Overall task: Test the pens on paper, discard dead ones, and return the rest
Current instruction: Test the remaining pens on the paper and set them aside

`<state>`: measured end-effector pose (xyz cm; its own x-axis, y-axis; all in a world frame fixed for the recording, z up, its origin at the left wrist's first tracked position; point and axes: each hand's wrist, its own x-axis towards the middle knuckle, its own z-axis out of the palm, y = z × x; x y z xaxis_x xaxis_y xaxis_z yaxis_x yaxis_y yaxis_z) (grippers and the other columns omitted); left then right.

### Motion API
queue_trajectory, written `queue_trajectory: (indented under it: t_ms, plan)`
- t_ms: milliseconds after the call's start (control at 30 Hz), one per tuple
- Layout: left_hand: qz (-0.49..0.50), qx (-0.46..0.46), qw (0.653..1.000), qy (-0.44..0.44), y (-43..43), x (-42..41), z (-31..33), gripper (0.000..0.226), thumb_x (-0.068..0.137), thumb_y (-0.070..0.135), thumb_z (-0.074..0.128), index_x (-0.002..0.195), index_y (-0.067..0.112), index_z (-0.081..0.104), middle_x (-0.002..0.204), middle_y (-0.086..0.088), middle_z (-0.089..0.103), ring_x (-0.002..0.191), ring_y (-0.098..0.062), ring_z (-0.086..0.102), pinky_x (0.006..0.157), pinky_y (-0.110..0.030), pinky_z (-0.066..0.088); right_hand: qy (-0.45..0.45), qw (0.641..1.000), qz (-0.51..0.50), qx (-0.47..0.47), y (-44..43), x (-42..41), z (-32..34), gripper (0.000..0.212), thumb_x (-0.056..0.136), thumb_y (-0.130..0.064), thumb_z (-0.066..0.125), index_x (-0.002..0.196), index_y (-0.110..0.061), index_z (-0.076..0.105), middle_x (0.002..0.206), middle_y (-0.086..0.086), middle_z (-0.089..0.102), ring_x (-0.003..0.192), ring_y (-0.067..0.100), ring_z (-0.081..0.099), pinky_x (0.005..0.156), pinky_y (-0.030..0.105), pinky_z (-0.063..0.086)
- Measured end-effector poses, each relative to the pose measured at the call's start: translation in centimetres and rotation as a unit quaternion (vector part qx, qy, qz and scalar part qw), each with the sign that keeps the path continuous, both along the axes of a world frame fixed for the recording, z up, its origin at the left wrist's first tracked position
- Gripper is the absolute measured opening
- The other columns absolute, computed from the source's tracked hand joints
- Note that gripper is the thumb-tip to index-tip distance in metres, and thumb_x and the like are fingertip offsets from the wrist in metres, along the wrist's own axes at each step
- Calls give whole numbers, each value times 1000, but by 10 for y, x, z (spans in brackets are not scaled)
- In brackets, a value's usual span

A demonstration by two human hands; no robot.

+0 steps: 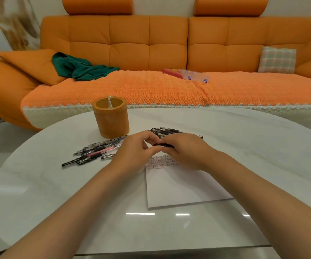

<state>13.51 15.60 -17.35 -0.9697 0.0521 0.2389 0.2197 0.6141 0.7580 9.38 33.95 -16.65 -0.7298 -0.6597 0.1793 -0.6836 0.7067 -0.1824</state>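
Since the pen (162,145) is light, stiff, kinda slick plastic, I'd say pinch it by the rubbery grip. It sits just over the paper's (179,184) top edge. The left hand (138,147) pinches one end, and the right hand (185,151) curls round the barrel. Loose pens (95,152) lie beside the hands, with the cup (110,117) behind.

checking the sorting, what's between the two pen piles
In the head view, the left hand and right hand meet there, holding a black pen over the paper's top edge.
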Motion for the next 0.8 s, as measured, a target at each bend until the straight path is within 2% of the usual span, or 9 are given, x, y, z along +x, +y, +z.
queue_trajectory:
  t_ms: [133, 300, 433, 500, 533, 600, 667, 733, 800]
  plan:
    - [-1, -2, 1000, -12, -1, -1, -2, 6, 92, 30, 70, 97, 32, 69, 83, 15, 67, 75, -8, 63, 68, -27, 55, -1, 1000, -8, -11, 3, -2, -2, 19, 104, -34, 44, 99, -23, 59, 86, -5, 62, 77, 18, 55, 60, 35, 39]
    - [-6, 8, 1000, -11, -2, -3, -1, 3, 90, 28, 72, 91, 31, 70, 80, 11, 69, 76, -9, 64, 72, -32, 56, 51, 998, -22, 1, 7, -2, -4, 18, 103, -40, 42, 105, -32, 58, 85, -7, 65, 73, 18, 55, 58, 33, 43]
    - [-14, -20, 1000, -8, -5, -1, -1, 4, 91, 30, 71, 90, 32, 67, 80, 16, 66, 77, -6, 62, 69, -28, 54, -20, 999, -37, -17, 8, 1, 1, 23, 101, -46, 46, 121, -42, 57, 71, -16, 56, 66, 6, 52, 57, 31, 41]
    - [-6, -54, 998, -18, -9, -2, -2, 5, 93, 31, 68, 92, 32, 64, 84, 17, 64, 82, -5, 61, 68, -25, 50, -73, 995, -56, -46, 10, 2, 2, 33, 102, -41, 43, 135, -43, 43, 68, -12, 55, 63, 5, 50, 57, 32, 39]
    - [-4, -73, 997, -25, -12, -3, -2, 5, 94, 30, 67, 93, 32, 62, 85, 17, 63, 83, -6, 61, 68, -24, 48, -107, 989, -65, -73, 13, 2, 4, 33, 102, -33, 40, 134, -42, 37, 71, -4, 57, 63, 11, 50, 59, 36, 38]
    - [-11, -118, 992, -39, -18, -4, -3, 5, 94, 30, 66, 94, 32, 61, 88, 17, 62, 84, -6, 59, 68, -23, 47, -160, 975, -72, -137, 17, 2, 6, 31, 101, -15, 36, 120, -40, 38, 78, 12, 57, 64, 20, 47, 61, 38, 38]
    - [-19, -166, 985, -42, -22, -4, -3, 4, 93, 29, 65, 94, 32, 61, 88, 17, 61, 84, -7, 59, 69, -24, 48, -205, 951, -83, -214, 18, 4, 8, 32, 98, -4, 37, 104, -32, 50, 85, 17, 57, 66, 18, 47, 63, 37, 40]
    - [-16, -217, 976, -32, -23, -4, -4, 5, 93, 30, 64, 92, 33, 60, 89, 15, 62, 84, -8, 58, 71, -28, 52, -285, 900, -85, -319, 17, 6, 8, 37, 97, 5, 38, 96, -20, 66, 85, 14, 57, 67, 17, 55, 59, 35, 48]
    - [-9, -250, 968, -24, -24, -5, -4, 7, 91, 30, 63, 90, 34, 58, 91, 14, 63, 85, -9, 58, 75, -32, 55, -371, 835, -80, -399, 16, 7, 7, 45, 94, 14, 33, 102, -9, 71, 87, 14, 60, 72, 23, 61, 60, 34, 53]
